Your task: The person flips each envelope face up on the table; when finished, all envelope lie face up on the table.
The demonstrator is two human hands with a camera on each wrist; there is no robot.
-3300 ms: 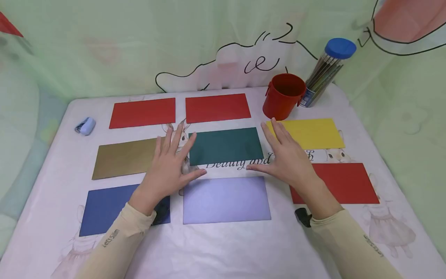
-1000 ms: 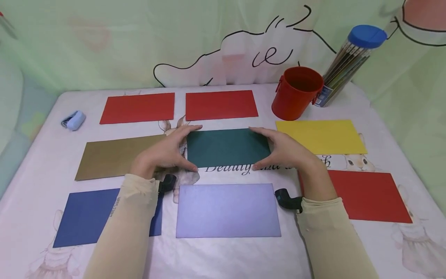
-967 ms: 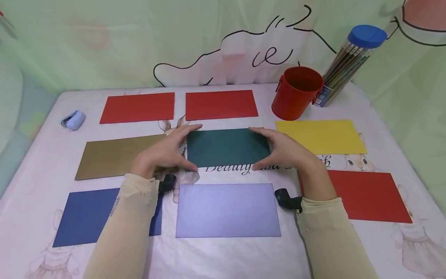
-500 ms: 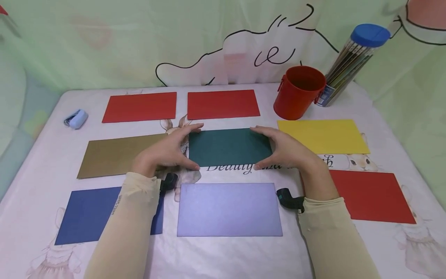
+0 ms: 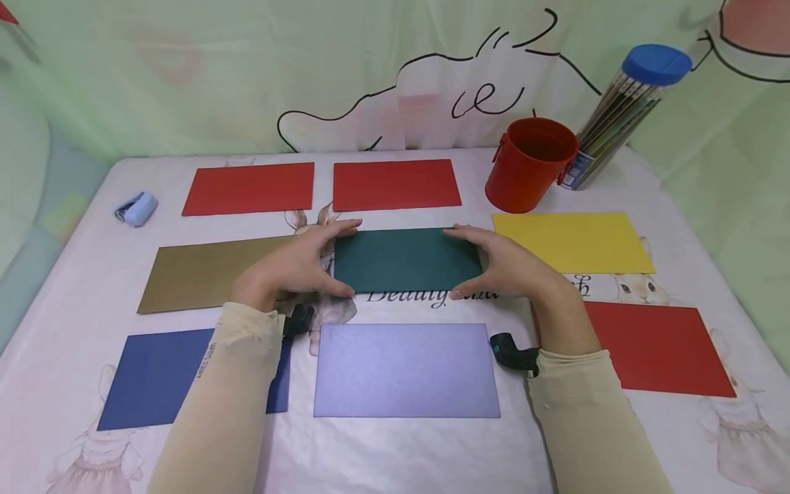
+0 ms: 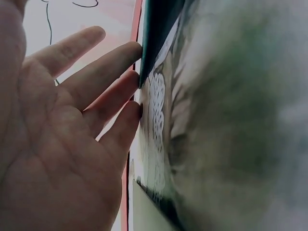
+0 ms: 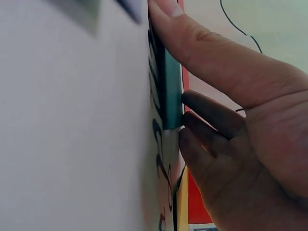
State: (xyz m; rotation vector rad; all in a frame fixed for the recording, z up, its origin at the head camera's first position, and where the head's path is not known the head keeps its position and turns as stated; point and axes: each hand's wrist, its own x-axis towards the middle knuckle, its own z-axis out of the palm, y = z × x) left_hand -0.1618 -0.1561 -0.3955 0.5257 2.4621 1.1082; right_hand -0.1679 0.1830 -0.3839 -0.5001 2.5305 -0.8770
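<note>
A dark green rectangular card (image 5: 407, 261) lies in the middle of the table in the head view. My left hand (image 5: 293, 266) holds its left end, thumb at the near edge and fingers at the far edge. At the other end, my right hand (image 5: 512, 264) holds it the same way. The left wrist view has the left fingers (image 6: 108, 82) fairly straight beside the green card's corner (image 6: 153, 38). In the right wrist view, the thumb (image 7: 202, 43) overlaps the card (image 7: 173, 96), with fingertips along its far side. A lavender card (image 5: 407, 370) lies nearer me.
Behind are two red cards (image 5: 249, 189). Gold (image 5: 197, 274) and blue (image 5: 160, 377) cards lie left; yellow (image 5: 574, 241) and red (image 5: 660, 350) cards lie right. A red bucket (image 5: 521, 178), a jar of pencils (image 5: 611, 130) and a small light-blue object (image 5: 140, 209) stand around the edges.
Both hands came inward from spread and hovering to the ends of the green card. They have stayed there for the last second; its near edge shifts slightly away from me.
</note>
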